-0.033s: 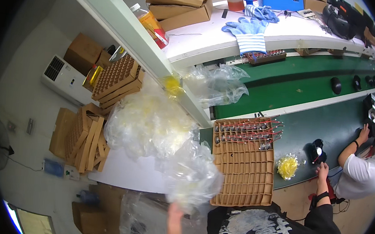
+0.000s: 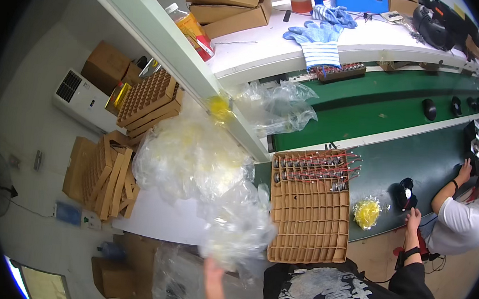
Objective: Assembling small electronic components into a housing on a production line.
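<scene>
Okay, head view: I've got the left hand (image 2: 214, 271) blurred at the lower edge of a clear plastic bag (image 2: 238, 222), left of the divided cardboard tray (image 2: 309, 225); can't tell whether its fingers are closed on it. Right hand (image 2: 413, 219) sits at the lower edge of a black part (image 2: 406, 194) on the dark green bench (image 2: 384, 166); grip unclear to me. Yellow-and-clear bundle (image 2: 367, 213) lies between tray and part.

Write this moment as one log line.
left hand: at plastic bag, grip blurred | right hand: by black part | cardboard tray: partly filled
</scene>
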The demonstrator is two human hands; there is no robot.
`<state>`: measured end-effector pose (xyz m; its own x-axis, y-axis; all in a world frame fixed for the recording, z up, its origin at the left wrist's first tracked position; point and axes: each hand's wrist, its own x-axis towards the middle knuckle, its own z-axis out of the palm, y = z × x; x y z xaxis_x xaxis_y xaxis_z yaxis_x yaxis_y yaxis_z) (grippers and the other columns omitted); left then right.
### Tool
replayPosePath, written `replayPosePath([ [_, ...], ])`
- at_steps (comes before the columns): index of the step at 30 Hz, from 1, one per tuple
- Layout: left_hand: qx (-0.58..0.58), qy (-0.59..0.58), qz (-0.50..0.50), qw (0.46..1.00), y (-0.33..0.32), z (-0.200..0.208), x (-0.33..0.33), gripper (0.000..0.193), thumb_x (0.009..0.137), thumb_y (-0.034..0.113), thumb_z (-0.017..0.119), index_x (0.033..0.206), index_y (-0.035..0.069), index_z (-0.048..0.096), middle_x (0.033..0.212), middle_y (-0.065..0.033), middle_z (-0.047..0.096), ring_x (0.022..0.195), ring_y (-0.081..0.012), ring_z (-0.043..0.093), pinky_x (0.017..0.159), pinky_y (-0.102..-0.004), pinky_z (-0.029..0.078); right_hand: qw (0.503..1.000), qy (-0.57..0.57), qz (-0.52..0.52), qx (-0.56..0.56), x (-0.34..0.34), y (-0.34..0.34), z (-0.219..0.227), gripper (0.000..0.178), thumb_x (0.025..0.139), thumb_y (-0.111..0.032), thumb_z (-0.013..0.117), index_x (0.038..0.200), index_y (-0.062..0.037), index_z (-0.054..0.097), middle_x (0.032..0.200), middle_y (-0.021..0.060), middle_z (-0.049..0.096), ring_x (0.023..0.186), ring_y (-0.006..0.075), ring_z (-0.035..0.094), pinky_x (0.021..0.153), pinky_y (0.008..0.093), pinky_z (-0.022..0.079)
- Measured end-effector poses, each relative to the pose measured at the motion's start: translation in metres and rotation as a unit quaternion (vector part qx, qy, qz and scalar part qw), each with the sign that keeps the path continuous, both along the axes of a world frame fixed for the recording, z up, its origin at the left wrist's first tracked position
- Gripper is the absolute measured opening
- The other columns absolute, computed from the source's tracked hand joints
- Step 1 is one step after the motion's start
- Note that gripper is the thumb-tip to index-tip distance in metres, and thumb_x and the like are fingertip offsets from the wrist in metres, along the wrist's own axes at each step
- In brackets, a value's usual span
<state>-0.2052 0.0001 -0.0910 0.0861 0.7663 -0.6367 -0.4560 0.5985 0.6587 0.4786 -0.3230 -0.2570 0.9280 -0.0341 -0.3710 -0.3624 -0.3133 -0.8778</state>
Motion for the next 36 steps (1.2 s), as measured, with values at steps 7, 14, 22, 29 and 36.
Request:
replayPosePath([
  [7, 0.287, 0.178, 0.133, 0.932, 0.177, 0.202, -0.065, 0.037, 0.093, 0.016, 0.047, 0.125, -0.002, 0.046, 0.118, -0.0149, 0.056, 0.107, -0.0262, 0.056, 0.092, -0.0402, 0.048, 0.968, -0.244, 0.012, -0.048, -0.031, -0.011, 0.043, 0.043, 0.093, -0.017, 0.053, 0.13, 0.0015, 0.041, 0.125, 0.0166, 0.051, 0.113, 0.0216, 0.051, 0.097, 0.0305, 0.038],
  [14, 0.508, 0.317, -0.011, 0.801, 0.427, 0.333, -0.022, 0.034, 0.092, 0.014, 0.05, 0.121, -0.004, 0.05, 0.117, -0.0125, 0.057, 0.1, -0.0227, 0.058, 0.086, -0.0333, 0.046, 0.928, -0.347, 0.029, -0.131, -0.117, 0.006, 0.097, 0.042, 0.095, -0.018, 0.05, 0.133, -0.0024, 0.041, 0.127, 0.0143, 0.05, 0.106, 0.0202, 0.053, 0.09, 0.0293, 0.042],
  [22, 0.704, 0.445, -0.108, 0.543, 0.582, 0.336, 0.036, 0.031, 0.085, 0.009, 0.053, 0.109, -0.01, 0.053, 0.109, -0.0207, 0.059, 0.101, -0.0321, 0.056, 0.087, -0.0379, 0.042, 0.894, -0.386, 0.106, -0.2, -0.313, 0.094, 0.193, 0.04, 0.094, -0.01, 0.048, 0.133, -0.0042, 0.041, 0.127, 0.0098, 0.049, 0.108, 0.0188, 0.051, 0.089, 0.0292, 0.041],
  [29, 0.605, 0.732, -0.264, 0.17, 0.647, 0.105, -0.018, 0.027, 0.08, 0.005, 0.049, 0.105, -0.002, 0.056, 0.107, -0.0171, 0.055, 0.103, -0.0341, 0.049, 0.089, -0.0419, 0.04, 0.881, -0.387, 0.107, -0.249, -0.401, 0.113, 0.23, 0.042, 0.088, -0.001, 0.05, 0.129, -0.004, 0.043, 0.12, 0.0105, 0.05, 0.103, 0.0199, 0.052, 0.084, 0.0299, 0.042],
  [36, 0.184, 0.749, -0.625, 0.118, 0.638, -0.064, -0.147, 0.044, 0.083, 0.022, 0.052, 0.124, 0.005, 0.054, 0.133, -0.0152, 0.05, 0.125, -0.0311, 0.045, 0.103, -0.0424, 0.034, 0.915, -0.316, 0.104, -0.228, -0.424, 0.135, 0.224, 0.042, 0.085, 0.002, 0.051, 0.127, -0.0027, 0.043, 0.116, 0.0114, 0.049, 0.101, 0.0212, 0.052, 0.082, 0.0296, 0.043],
])
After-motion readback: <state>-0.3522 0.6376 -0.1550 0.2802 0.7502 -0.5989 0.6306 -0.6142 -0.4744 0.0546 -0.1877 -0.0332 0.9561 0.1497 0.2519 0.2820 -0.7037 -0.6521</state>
